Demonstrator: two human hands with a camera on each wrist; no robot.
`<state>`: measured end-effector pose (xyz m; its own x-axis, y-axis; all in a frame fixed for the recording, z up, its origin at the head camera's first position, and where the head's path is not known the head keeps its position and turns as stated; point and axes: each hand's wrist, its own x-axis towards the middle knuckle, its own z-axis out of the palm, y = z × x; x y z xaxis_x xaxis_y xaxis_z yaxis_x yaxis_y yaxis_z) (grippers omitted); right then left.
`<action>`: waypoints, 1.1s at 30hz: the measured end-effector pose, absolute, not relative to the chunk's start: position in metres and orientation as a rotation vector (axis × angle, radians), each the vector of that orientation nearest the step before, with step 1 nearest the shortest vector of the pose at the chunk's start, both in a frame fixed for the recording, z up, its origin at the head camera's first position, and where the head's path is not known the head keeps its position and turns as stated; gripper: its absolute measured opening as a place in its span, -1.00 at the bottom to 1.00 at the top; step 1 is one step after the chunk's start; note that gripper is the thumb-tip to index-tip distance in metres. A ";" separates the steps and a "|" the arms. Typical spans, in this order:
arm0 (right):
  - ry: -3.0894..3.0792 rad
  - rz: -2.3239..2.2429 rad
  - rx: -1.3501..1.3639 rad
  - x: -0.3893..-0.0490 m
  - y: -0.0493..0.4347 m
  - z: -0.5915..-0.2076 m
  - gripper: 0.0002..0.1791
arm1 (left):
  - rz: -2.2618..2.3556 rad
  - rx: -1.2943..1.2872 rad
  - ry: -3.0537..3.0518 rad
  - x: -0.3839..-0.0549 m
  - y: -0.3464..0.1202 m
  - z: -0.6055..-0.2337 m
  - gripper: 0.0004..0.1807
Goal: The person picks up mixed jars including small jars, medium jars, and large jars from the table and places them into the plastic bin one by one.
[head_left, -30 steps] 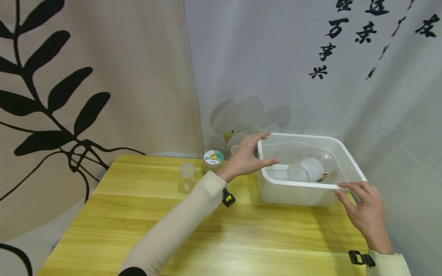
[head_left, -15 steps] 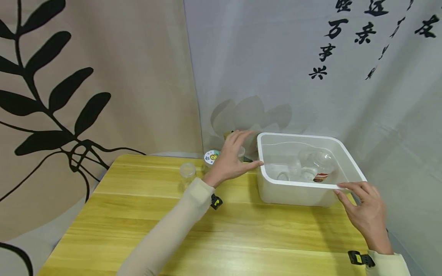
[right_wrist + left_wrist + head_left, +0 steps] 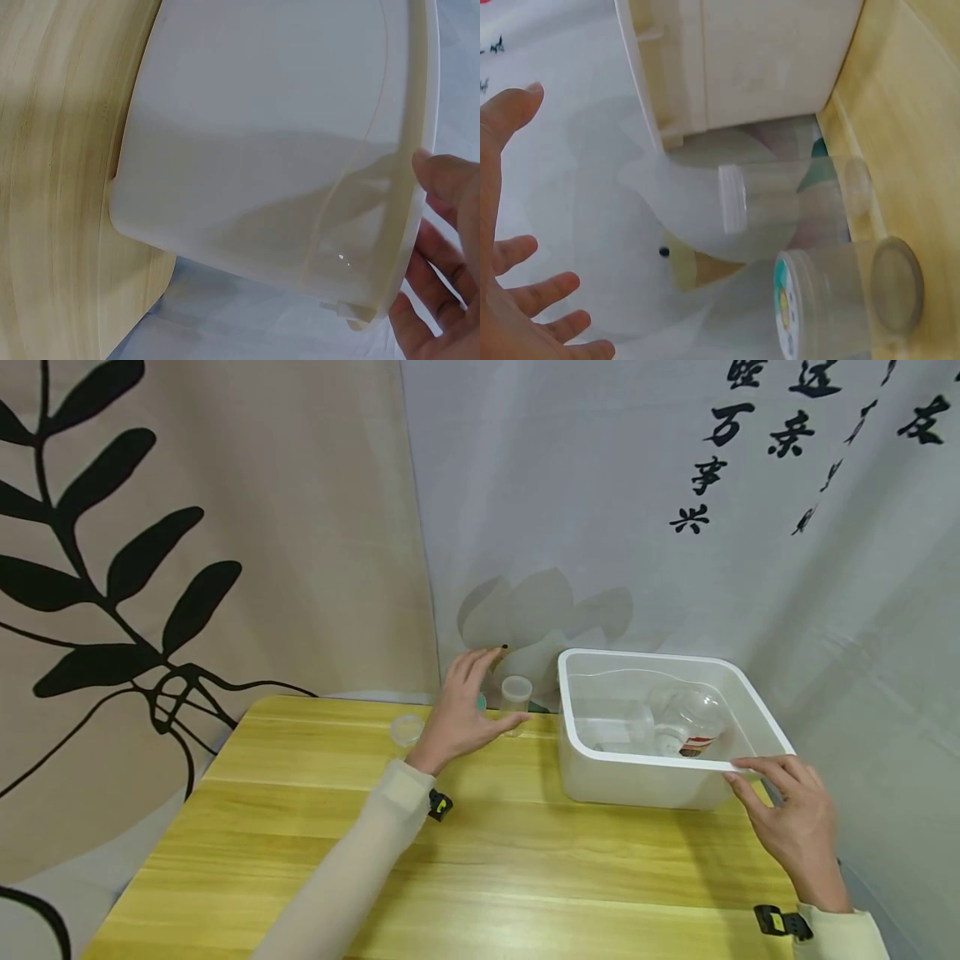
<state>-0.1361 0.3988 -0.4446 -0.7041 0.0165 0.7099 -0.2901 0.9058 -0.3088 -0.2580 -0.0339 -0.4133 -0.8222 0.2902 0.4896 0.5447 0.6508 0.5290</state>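
My left hand (image 3: 459,714) hovers over the back of the table, fingers spread and nothing in its grasp. Behind it, mostly hidden in the head view, stands a clear jar with a printed lid (image 3: 786,307). A slimmer clear jar with a whitish lid (image 3: 516,692) is just right of that hand, and another small clear jar (image 3: 407,731) is to its left. My right hand (image 3: 798,822) pinches the near right rim of a white plastic bin (image 3: 637,783). Inside the bin lie a clear bottle with a red label (image 3: 688,718) and a translucent container (image 3: 626,727).
The wooden table (image 3: 525,877) ends at the back against a printed curtain (image 3: 562,485). The bin stands at the table's right side, near the light curtain there.
My left hand has moved left from over the bin's left rim to above the jars. The translucent container inside the bin has shifted and settled. My right hand stays at the rim.
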 end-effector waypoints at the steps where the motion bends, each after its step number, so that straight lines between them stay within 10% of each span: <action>1: -2.302 0.521 0.194 -0.136 0.399 -0.445 -0.60 | -0.983 -0.648 -2.512 -0.258 -0.037 -0.414 0.12; 33: -2.310 0.538 0.173 -0.137 0.401 -0.447 -0.59 | -1.233 -0.184 -2.609 -0.262 -0.119 -0.466 0.12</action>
